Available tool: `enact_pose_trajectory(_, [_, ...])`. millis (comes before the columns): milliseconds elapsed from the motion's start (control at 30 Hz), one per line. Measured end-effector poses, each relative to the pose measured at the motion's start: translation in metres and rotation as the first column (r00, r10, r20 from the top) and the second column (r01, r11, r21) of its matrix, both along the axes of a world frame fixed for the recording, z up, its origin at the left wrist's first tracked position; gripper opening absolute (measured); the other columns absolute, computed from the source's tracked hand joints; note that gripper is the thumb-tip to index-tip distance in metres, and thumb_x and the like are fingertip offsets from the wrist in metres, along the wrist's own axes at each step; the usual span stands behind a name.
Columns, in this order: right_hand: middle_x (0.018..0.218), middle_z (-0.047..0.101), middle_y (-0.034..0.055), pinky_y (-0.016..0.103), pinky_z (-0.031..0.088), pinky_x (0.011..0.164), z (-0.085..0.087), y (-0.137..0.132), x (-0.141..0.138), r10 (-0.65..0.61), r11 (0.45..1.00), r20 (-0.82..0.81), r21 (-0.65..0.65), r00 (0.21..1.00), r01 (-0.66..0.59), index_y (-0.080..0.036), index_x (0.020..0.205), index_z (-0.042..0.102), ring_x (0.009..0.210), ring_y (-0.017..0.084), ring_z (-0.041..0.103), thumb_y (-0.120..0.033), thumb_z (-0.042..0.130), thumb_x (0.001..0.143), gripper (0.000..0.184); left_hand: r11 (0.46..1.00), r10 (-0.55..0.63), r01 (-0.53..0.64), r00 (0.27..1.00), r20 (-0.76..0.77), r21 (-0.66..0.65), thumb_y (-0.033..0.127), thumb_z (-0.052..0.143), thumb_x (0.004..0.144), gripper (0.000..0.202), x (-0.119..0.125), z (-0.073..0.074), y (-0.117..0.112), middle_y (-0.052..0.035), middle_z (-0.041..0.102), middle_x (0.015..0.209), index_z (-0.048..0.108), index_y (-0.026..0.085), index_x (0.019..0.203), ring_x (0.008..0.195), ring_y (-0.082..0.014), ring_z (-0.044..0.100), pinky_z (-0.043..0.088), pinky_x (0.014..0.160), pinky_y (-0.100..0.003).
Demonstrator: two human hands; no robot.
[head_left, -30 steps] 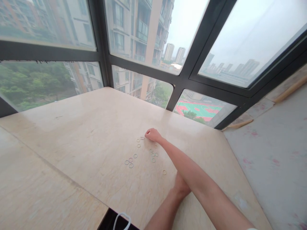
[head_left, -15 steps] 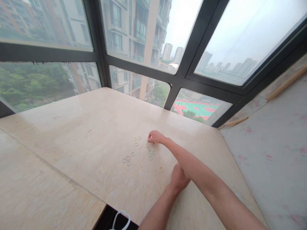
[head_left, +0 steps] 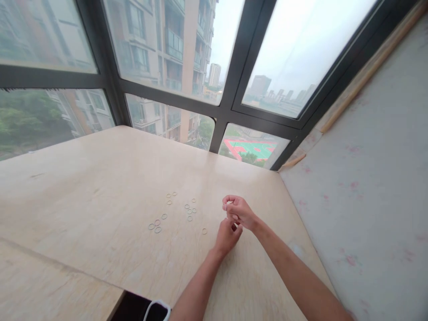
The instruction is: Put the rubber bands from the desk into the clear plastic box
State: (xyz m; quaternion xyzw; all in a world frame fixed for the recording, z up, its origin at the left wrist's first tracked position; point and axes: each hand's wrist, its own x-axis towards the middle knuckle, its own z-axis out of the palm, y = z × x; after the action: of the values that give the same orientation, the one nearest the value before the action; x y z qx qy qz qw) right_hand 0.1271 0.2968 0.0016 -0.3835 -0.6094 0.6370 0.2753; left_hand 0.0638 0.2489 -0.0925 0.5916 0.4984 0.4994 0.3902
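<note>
My right hand (head_left: pixel 239 210) is closed over the marble-look surface, fingers curled with thumb against fingertips. Whatever it may hold is too small to make out. Just below and touching or nearly touching it, my left hand (head_left: pixel 228 236) has its fingers bent inward, and its grip is partly hidden. Left of both hands lie several thin small rings. A pale green group (head_left: pixel 189 211) is closest to them, with a yellowish ring (head_left: pixel 204 231) nearer me. Farther left are a greyish and pinkish group (head_left: pixel 157 223) and some pale yellow rings (head_left: pixel 169 202).
The beige surface (head_left: pixel 100 178) reaches to dark-framed windows (head_left: pixel 220 129). A flowered wall (head_left: pixel 351 200) borders the right side. At the bottom edge is a dark opening (head_left: pixel 129 307) with a white loop (head_left: pixel 157 304) in it.
My right hand has drawn back from beside the green rings toward me, to just above my left hand. The view has swung right. The rings on the surface keep their layout.
</note>
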Motion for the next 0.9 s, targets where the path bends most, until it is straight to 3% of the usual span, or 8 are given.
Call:
enact_pose_trajectory(167, [0.034,0.03,-0.0156,0.018,0.015,0.037,0.006,-0.044,0.059,-0.208,0.975,-0.392,-0.158,0.896,0.157,-0.021,0.074,0.047,0.032,0.003,0.013,-0.027,0.066,0.073,0.019,0.996,0.016,-0.012,0.999,-0.046,0.088,0.02,0.053,0.077,0.012,-0.003,0.003,0.001,0.0005,0.057,0.066,0.063,0.016,0.071,0.059,-0.0113,0.048,0.037,0.059,-0.023])
enact_pose_trajectory(300, [0.035,0.028,-0.0153,0.018,0.016,0.037,0.0,-0.075,0.101,-0.362,0.932,-0.453,-0.168,0.815,0.321,-0.021,0.073,0.048,0.033,0.003,0.011,-0.029,0.062,0.077,0.017,0.998,0.016,-0.014,0.999,-0.032,0.061,0.027,0.053,0.079,0.018,-0.005,0.005,0.0,-0.0009,0.06,0.069,0.066,0.016,0.075,0.058,-0.0117,0.05,0.039,0.059,-0.024])
enact_pose_trajectory(433, [0.035,0.03,-0.0144,0.018,0.014,0.038,-0.005,-0.092,0.139,-0.528,0.848,-0.254,-0.103,0.81,0.52,-0.021,0.073,0.047,0.034,0.003,0.014,-0.039,0.065,0.074,0.025,0.999,0.016,-0.014,0.999,-0.031,0.041,0.034,0.054,0.08,0.022,-0.006,0.007,-0.002,-0.0008,0.06,0.067,0.067,0.016,0.076,0.058,-0.0127,0.051,0.041,0.058,-0.024])
enact_pose_trajectory(567, [0.038,0.039,-0.0107,0.018,0.012,0.036,-0.007,-0.097,0.172,-0.679,0.734,0.08,0.099,0.73,0.672,-0.021,0.077,0.049,0.034,0.006,0.024,-0.049,0.064,0.071,0.033,0.999,0.024,-0.023,0.999,-0.028,0.022,0.037,0.055,0.081,0.025,-0.006,0.008,-0.002,-0.0003,0.059,0.065,0.067,0.016,0.079,0.058,-0.0132,0.051,0.041,0.057,-0.024])
enact_pose_trajectory(700, [0.039,0.043,-0.0084,0.02,0.022,0.038,-0.015,-0.095,0.187,-0.703,0.709,0.258,0.327,0.663,0.625,-0.02,0.076,0.053,0.036,0.009,0.035,-0.045,0.057,0.076,0.026,1.0,0.029,-0.029,0.999,-0.022,0.005,0.039,0.057,0.08,0.026,-0.006,0.006,-0.001,0.0006,0.057,0.062,0.067,0.016,0.079,0.056,-0.0131,0.051,0.041,0.054,-0.024])
enact_pose_trajectory(900, [0.039,0.045,-0.0067,0.022,0.032,0.046,-0.029,-0.09,0.18,-0.655,0.742,0.476,0.55,0.586,0.383,-0.019,0.073,0.061,0.038,0.011,0.044,-0.032,0.049,0.079,0.019,0.999,0.043,-0.043,0.999,-0.018,-0.017,0.04,0.058,0.08,0.026,-0.004,0.004,-0.002,0.0014,0.055,0.061,0.067,0.015,0.082,0.056,-0.0124,0.048,0.04,0.054,-0.023])
